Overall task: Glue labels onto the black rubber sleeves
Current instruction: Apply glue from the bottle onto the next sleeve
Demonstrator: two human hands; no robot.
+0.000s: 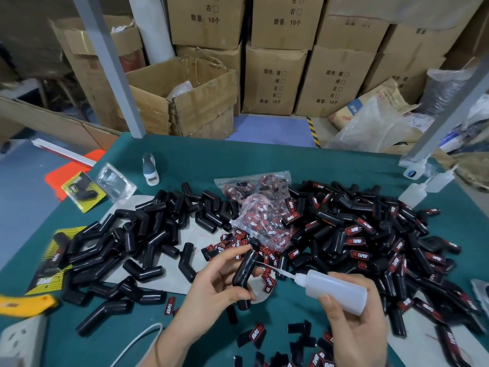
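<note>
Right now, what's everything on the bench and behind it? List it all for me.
Plain sleeves: many, black, heaped left.
Labelled sleeves: many, black with red labels, heaped right.
Label bags: two, clear, centre.
Loose labels: many, red-black, near edge.
Spare bottles: two, translucent, far right.
Table: one, green.
Boxes: several, brown, behind.
Left hand: holds one sleeve.
Right hand: holds glue bottle, tip at that sleeve.

Left hand (211, 290) and right hand (354, 329): both bare, no gloves, no rings seen. Forearms bare, no sleeves in view. Thin band (158, 352) around left wrist; nails short, unpainted.
</note>
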